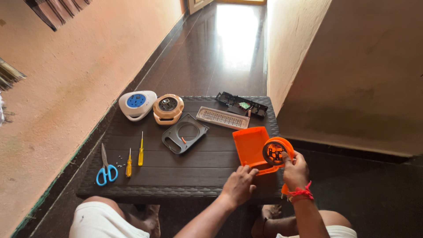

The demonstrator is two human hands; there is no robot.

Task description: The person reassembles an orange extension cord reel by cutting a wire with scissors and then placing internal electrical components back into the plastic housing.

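Dark table [185, 169]: right hand [295, 171] grips orange reel [276, 152], half-hiding it; left hand [238, 185] loosely curled, empty.

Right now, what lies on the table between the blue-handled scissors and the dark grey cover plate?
In the head view, two yellow-handled screwdrivers and a few loose screws lie between the scissors and the grey cover plate.
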